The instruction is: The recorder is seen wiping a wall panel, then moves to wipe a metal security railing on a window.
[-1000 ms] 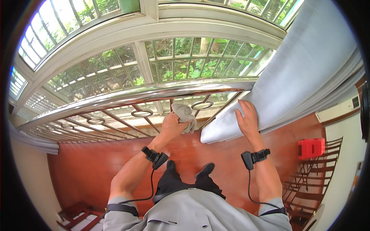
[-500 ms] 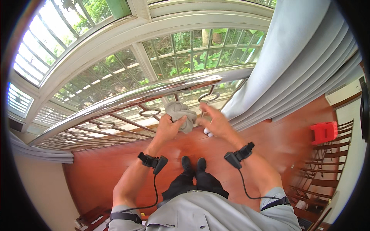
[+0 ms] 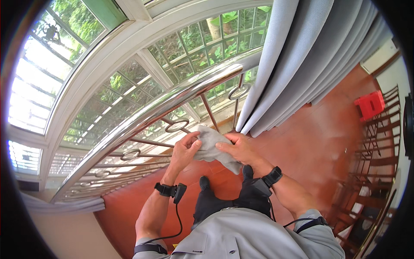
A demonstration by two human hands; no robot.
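A grey cloth (image 3: 213, 146) is held between my two hands, partly spread and hanging in loose folds, one corner pointing down toward my right shoe. My left hand (image 3: 186, 148) pinches its left edge between thumb and fingers. At the cloth's right edge, my right hand (image 3: 236, 146) grips it with the thumb on top; the fingertips beneath are hidden. Just beyond the cloth runs a shiny metal railing (image 3: 151, 113) with ring ornaments between its bars. Both hands are on my side of these bars.
Behind the railing is a white-framed window (image 3: 146, 64) with a grille and greenery outside. A long grey curtain (image 3: 297, 64) hangs at right. Farther right, a red plastic object (image 3: 369, 105) rests by a row of brown folding chairs (image 3: 381, 142). The floor (image 3: 297, 159) is reddish-brown.
The cloth was bunched in my left hand with my right hand apart from it; now it is partly spread and both hands hold it. My view and feet have shifted.
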